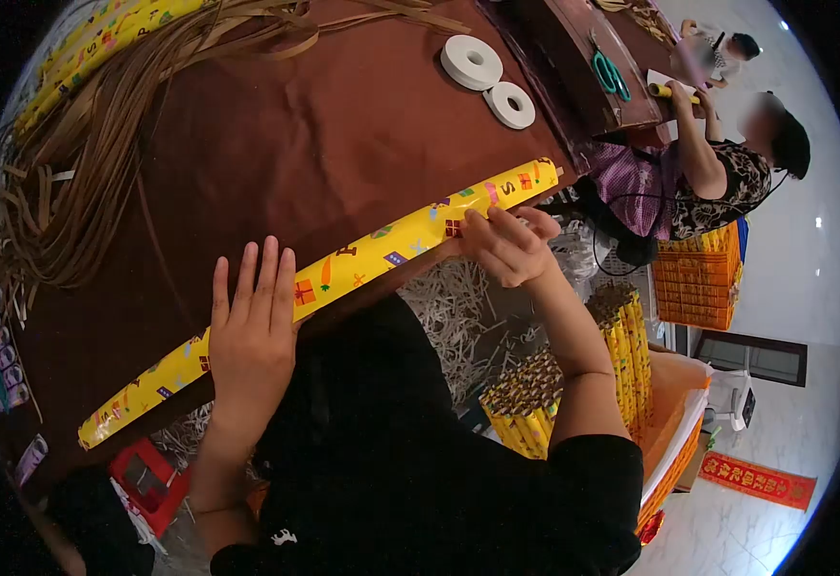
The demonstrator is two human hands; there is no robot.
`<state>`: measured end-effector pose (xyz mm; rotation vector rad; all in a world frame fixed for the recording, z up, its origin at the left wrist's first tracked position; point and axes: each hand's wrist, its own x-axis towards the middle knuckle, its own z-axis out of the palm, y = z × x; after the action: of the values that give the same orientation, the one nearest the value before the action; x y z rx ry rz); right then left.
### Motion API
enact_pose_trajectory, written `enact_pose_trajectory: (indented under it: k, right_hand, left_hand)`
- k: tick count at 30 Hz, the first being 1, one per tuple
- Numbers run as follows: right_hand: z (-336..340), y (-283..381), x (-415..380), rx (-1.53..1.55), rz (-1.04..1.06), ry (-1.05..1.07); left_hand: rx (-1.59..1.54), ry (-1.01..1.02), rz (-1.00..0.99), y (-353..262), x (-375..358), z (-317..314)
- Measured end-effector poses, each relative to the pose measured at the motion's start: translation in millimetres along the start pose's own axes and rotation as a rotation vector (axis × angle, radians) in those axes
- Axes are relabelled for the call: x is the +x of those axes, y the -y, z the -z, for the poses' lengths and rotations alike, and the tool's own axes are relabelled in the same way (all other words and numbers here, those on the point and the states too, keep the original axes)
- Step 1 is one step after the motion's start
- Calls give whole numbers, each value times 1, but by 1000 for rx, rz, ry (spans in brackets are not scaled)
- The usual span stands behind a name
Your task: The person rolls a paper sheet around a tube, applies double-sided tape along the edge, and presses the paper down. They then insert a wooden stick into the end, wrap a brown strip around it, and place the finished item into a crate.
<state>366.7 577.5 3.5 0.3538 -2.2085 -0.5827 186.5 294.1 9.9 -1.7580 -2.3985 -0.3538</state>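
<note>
A long yellow patterned roll (362, 261) lies slantwise along the near edge of the brown-covered table (247, 134). Flat across its left part rests my left hand (254, 326), fingers stretched out and pointing away from me. My right hand (508, 245) is at the near side of the roll's right part, its fingers curled; whether they hold anything is hidden. Two white tape rolls (472, 62) lie beyond the roll's right end, touching each other.
Brown paper strips (84, 163) are heaped at the left. Green scissors (610, 75) lie on another table, where a person (727, 173) holds a small yellow roll. Bundled yellow rolls (526, 398), an orange basket (696, 278) and shredded paper (449, 317) are below.
</note>
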Motion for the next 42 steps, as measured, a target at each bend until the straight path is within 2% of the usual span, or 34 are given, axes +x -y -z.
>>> enact_pose_trajectory:
  k: [2,4,7,8,10,11,13,14,17,19,21,23,27,29,31,32,34,35,38,42]
  right_hand:
    - [8,-2,-3,17,-15,34]
    - [16,-1,-9,49,-127,57]
    - [29,15,-8,311,-468,99]
    - [27,28,-5,514,-698,31]
    - [35,63,-3,981,-1516,56]
    - [38,66,7,1180,-1809,119]
    - [34,71,13,1474,-1946,62]
    - [32,74,17,1501,-1983,122]
    - [28,73,36,1628,-2105,89]
    - [22,76,30,1684,-2173,-18]
    - [25,73,27,1733,-2146,-56]
    - [27,72,23,1453,-2222,-155]
    - [24,40,-15,729,-2014,-429]
    - [24,13,-49,501,-1924,-383]
    - [26,-7,-65,280,-1588,-286]
    - [29,-13,-66,275,-1586,-293]
    - [32,-23,-62,136,-1519,33]
    - [31,-25,-61,271,-1646,-29]
    - [29,-30,-69,343,-1758,-29]
    - [33,-35,-69,259,-1635,2]
  left_hand:
    - [1,-1,5,-2,0,1]
    - [1,-4,12,-2,0,1]
    - [10,9,12,-3,0,0]
    - [28,9,14,-3,-1,-1]
    - [45,7,7,-4,-2,-4]
    - [58,3,14,-4,-2,-5]
    - [67,-6,10,-5,-3,-5]
    - [90,7,11,-5,-2,-4]
    - [112,23,-8,-6,0,-1]
    - [119,31,10,-7,-1,-2]
    - [105,17,1,-8,0,-3]
    - [117,-4,6,-8,0,-4]
    - [149,-5,-15,-7,0,-6]
    - [153,3,-4,-8,0,-4]
    - [149,-11,-9,-8,0,-5]
    - [146,-21,-6,-8,0,-6]
    - [160,-27,-5,-7,-2,-9]
    - [173,-26,-5,-7,-3,-10]
    - [171,-25,-11,-7,-3,-9]
    - [153,-19,-15,-8,-1,-6]
